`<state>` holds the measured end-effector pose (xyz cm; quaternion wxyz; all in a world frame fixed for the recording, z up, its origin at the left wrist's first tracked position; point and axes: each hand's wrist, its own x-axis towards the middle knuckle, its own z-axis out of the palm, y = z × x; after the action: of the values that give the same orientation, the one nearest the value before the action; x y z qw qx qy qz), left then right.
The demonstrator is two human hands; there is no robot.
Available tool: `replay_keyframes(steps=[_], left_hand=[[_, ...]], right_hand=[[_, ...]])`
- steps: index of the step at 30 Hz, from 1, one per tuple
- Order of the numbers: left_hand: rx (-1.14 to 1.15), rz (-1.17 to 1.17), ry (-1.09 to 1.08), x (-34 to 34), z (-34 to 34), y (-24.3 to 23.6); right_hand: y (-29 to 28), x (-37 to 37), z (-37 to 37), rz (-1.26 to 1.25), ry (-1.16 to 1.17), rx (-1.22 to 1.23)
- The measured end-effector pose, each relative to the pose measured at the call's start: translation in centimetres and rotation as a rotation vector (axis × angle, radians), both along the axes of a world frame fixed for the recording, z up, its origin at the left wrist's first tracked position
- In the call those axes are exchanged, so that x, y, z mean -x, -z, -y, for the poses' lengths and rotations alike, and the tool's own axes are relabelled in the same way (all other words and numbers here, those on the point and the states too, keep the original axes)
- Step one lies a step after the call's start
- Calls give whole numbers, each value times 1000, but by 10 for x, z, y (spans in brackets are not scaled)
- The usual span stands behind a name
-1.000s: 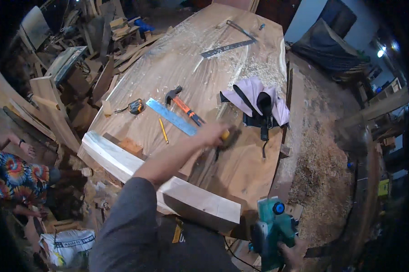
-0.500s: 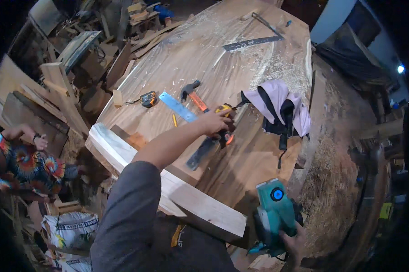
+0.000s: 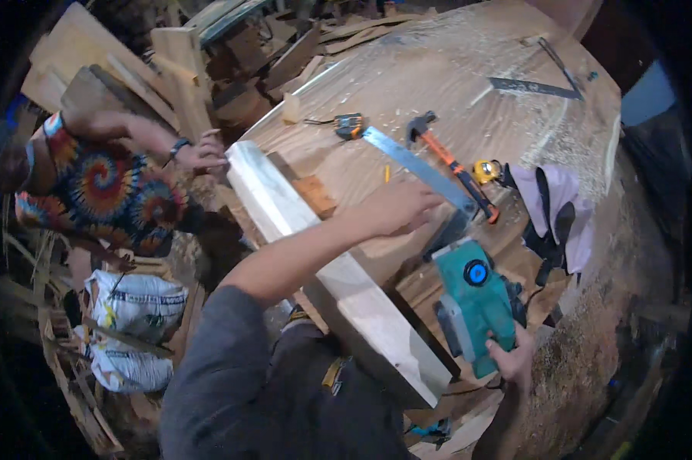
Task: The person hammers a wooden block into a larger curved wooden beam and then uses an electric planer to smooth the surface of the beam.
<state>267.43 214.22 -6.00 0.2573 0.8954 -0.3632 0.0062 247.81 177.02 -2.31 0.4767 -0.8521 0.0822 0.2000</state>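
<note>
1. Right hand [image 3: 515, 359] grips the teal electric planer [image 3: 476, 305], near the worktop [image 3: 438, 77] edge.
2. Left hand [image 3: 396, 208] lies flat, fingers spread, holding nothing, just left of the planer's front.
3. The planer's long axis points away toward the steel ruler [image 3: 419, 167].

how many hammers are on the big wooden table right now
1. The orange-handled hammer lies past the left hand, between the long metal ruler and the yellow tape measure. Others may be hidden.

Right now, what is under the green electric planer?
The green electric planer, held by the right hand, sits over the big wooden slab, beside the pale board. The wood directly beneath it is covered, so contact cannot be seen.
</note>
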Motion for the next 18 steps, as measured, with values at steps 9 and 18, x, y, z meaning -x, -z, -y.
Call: replay_keyframes(steps=[9,18], left_hand=[[-173,-100,-120,277,-67,11],[-99,13,-538,281,-100,61]], right_hand=[[33,-24,-6,30,82,-330],[30,-10,-26,766,-120,495]])
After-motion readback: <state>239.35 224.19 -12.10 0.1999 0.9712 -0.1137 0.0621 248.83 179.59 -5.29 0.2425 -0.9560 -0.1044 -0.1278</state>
